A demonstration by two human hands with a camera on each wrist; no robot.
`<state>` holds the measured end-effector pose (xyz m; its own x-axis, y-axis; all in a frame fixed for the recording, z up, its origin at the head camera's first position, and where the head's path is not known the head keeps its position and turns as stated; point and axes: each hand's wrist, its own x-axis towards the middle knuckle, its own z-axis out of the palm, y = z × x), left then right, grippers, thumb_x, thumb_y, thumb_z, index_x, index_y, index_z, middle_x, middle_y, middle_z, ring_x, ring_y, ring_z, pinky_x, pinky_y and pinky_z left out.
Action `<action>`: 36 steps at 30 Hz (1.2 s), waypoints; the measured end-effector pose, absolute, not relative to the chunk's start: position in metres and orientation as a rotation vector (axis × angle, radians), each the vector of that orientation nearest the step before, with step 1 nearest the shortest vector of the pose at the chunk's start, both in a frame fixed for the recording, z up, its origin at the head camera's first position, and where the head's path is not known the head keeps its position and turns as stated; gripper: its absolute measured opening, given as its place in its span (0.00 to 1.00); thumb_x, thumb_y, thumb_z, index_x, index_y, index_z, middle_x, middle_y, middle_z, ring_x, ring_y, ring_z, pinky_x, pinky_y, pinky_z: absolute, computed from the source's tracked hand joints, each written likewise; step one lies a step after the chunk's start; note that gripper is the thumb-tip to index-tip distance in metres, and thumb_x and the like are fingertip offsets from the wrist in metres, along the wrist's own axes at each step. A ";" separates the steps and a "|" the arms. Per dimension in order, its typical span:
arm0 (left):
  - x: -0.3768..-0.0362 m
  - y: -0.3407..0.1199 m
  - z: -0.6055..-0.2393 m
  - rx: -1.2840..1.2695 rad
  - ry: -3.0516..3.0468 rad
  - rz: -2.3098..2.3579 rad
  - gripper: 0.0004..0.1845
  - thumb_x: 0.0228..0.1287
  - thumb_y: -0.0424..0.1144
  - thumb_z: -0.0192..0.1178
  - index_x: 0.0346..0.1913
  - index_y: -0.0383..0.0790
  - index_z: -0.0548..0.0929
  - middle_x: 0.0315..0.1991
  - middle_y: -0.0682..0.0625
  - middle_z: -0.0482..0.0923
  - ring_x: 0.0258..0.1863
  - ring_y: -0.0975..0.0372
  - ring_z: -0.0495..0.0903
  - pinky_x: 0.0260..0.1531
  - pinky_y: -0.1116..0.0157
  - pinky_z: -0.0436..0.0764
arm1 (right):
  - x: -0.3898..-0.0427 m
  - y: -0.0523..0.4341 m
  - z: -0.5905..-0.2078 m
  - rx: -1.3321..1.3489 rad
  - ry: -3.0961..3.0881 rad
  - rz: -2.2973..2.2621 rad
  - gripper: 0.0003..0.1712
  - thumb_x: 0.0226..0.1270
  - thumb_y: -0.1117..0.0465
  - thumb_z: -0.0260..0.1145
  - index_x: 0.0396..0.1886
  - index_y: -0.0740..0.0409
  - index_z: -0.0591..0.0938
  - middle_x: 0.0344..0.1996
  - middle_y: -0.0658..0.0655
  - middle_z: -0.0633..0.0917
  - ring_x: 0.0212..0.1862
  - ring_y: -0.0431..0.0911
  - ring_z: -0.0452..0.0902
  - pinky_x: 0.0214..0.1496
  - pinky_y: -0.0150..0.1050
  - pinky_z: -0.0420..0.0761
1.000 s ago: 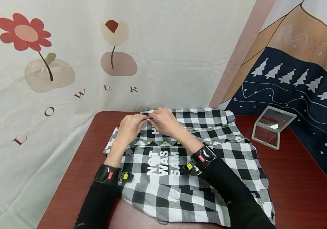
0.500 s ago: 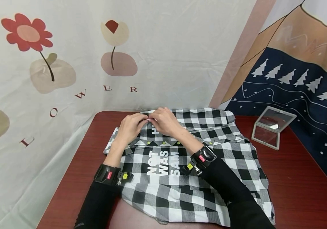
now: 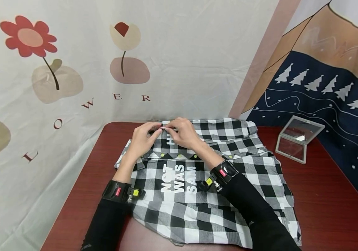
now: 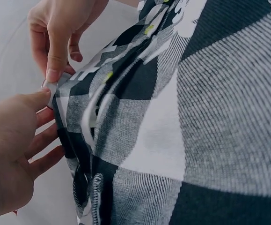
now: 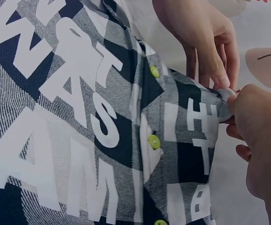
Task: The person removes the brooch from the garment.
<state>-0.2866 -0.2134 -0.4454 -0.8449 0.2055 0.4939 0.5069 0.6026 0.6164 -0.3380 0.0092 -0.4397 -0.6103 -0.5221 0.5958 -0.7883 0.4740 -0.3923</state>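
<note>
Checked shirt [image 3: 210, 184], printed with white letters, lies spread on the dark red table [image 3: 320, 195], its far edge near the flower backdrop [image 3: 72, 69]. A hinged mirror [image 3: 298, 139] stands well right of the shirt. Sleeves cover the shirt's near part. Left hand [image 3: 142, 139] and right hand [image 3: 183, 134] meet at the far edge, fingertips pinching it.

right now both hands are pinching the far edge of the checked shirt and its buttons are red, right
Not quite: the buttons are yellow-green, not red, as the right wrist view shows. The rest holds: the left hand and right hand both pinch the far edge of the checked shirt.
</note>
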 end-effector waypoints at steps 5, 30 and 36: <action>-0.287 -0.213 -0.447 -0.516 -2.464 -1.170 0.17 0.83 0.36 0.69 0.67 0.33 0.89 0.62 0.35 0.90 0.55 0.42 0.94 0.58 0.45 0.93 | -0.339 0.009 -0.447 0.990 -2.307 1.143 0.07 0.77 0.63 0.77 0.47 0.61 0.97 0.43 0.61 0.97 0.46 0.55 0.94 0.50 0.51 0.93; -0.292 -0.209 -0.460 -0.324 -2.431 -1.419 0.17 0.85 0.40 0.67 0.67 0.36 0.89 0.61 0.34 0.91 0.57 0.40 0.95 0.61 0.42 0.92 | -0.340 0.004 -0.461 0.639 -2.328 1.868 0.08 0.77 0.62 0.79 0.47 0.62 0.97 0.43 0.66 0.97 0.30 0.35 0.81 0.32 0.27 0.77; -0.291 -0.208 -0.457 -0.304 -2.427 -1.430 0.15 0.85 0.39 0.66 0.64 0.34 0.90 0.61 0.34 0.91 0.58 0.41 0.95 0.61 0.42 0.92 | -0.339 0.004 -0.459 0.650 -2.328 1.892 0.08 0.78 0.62 0.78 0.47 0.63 0.97 0.42 0.67 0.96 0.29 0.35 0.81 0.32 0.28 0.77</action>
